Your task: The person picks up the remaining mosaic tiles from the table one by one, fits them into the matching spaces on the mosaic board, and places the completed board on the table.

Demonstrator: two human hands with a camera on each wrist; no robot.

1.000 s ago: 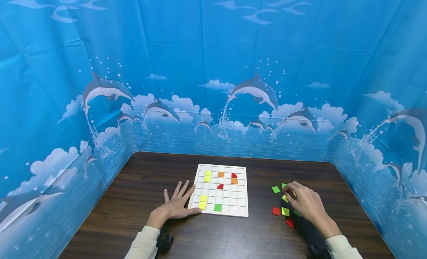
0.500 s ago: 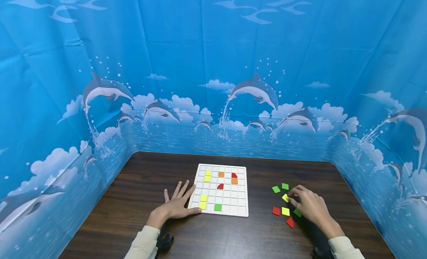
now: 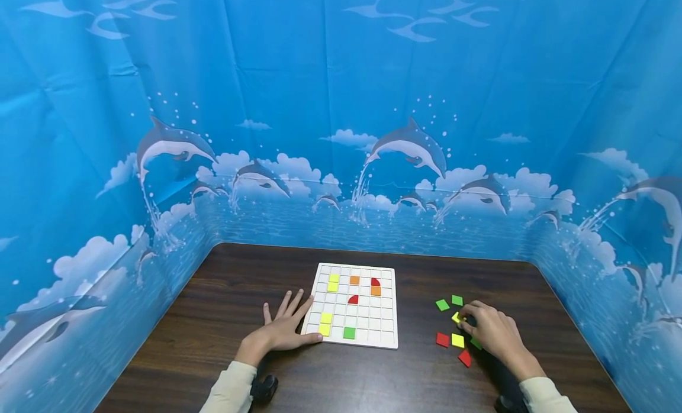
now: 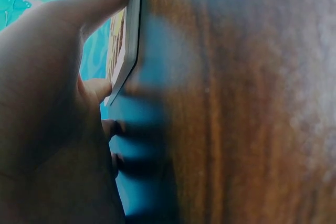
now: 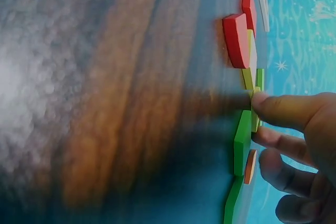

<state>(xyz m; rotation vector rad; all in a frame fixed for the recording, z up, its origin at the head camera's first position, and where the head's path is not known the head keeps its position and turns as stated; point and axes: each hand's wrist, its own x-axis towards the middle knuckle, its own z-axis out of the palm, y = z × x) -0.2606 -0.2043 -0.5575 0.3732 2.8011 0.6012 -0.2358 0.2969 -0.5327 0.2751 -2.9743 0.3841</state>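
My left hand (image 3: 281,333) lies with fingers spread at the left edge of a white gridded board (image 3: 373,336). Its thumb touches the board's near corner; the left wrist view shows the board's side (image 4: 134,30) close up. Several yellow, orange, red and green tiles sit in the grid. To the right of the board, my right hand (image 3: 495,330) pinches a yellow tile (image 3: 456,318) between thumb and index finger. In the right wrist view, that tile (image 5: 255,116) is partly covered by the thumb, low among other tiles, and the remaining fingers are curled.
Around the right hand lie loose tiles: green ones (image 3: 443,305), a red square (image 3: 442,339), a yellow square (image 3: 457,341) and a red quarter-round (image 3: 465,358). An orange piece (image 5: 251,166) shows under the fingers. A blue dolphin-printed curtain (image 3: 341,105) surrounds the dark wooden table (image 3: 240,265).
The right hand has drawn back from the green tile at the top and come onto the yellow tile. The left hand stays on the board's edge. The head view has shifted slightly.
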